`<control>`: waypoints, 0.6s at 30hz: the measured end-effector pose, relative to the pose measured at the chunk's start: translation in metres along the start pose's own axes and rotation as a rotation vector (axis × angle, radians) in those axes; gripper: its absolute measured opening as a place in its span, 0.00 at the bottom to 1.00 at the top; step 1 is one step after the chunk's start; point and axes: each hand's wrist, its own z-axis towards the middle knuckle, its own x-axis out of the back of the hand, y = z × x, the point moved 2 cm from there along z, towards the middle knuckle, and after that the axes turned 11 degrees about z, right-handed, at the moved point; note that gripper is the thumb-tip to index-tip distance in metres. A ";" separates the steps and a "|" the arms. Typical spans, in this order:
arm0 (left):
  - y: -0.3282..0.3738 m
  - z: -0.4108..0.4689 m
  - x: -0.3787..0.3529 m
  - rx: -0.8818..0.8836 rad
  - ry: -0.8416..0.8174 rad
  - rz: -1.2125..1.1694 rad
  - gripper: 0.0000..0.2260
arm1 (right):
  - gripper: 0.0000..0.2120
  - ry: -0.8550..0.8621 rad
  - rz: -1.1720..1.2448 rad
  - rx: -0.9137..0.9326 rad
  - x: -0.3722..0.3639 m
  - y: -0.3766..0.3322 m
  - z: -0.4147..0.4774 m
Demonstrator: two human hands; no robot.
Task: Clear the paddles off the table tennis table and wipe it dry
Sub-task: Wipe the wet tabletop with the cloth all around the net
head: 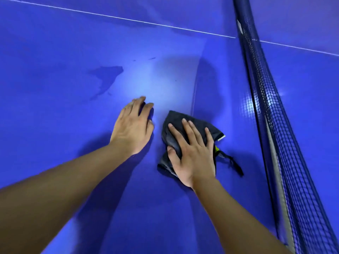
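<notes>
The blue table tennis table (pixel 55 110) fills the view. A dark grey cloth (pixel 174 123) with a black strap lies bunched on it near the middle. My right hand (pixel 192 153) lies flat on the cloth, fingers straight and spread, pressing it onto the surface. My left hand (pixel 133 127) rests on the bare table just left of the cloth, its fingertips bent onto the surface, holding nothing. A dark wet patch (pixel 106 77) shows on the table beyond my left hand. No paddle is in view.
The dark blue net (pixel 271 114) runs down the right side, from the top edge to the bottom right corner. A thin white centre line (pixel 128 20) crosses the table at the far side. Small wet streaks (pixel 151 58) lie past the patch.
</notes>
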 end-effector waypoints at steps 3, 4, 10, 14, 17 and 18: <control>-0.010 0.072 -0.007 -0.017 0.017 0.017 0.23 | 0.28 0.023 0.003 -0.038 -0.001 0.014 0.064; -0.013 0.097 -0.009 -0.023 0.021 0.023 0.23 | 0.28 0.024 0.000 -0.057 -0.001 0.020 0.089; -0.036 0.200 -0.016 0.006 0.030 0.041 0.24 | 0.28 0.059 -0.004 -0.116 0.007 0.057 0.217; -0.039 0.214 -0.025 0.042 0.032 0.050 0.24 | 0.28 0.072 -0.003 -0.117 0.010 0.084 0.285; -0.036 0.213 -0.023 0.043 -0.010 0.068 0.26 | 0.27 0.052 -0.015 -0.141 0.015 0.102 0.331; -0.036 0.214 -0.022 0.045 -0.017 0.078 0.27 | 0.27 0.044 -0.017 -0.151 0.017 0.107 0.345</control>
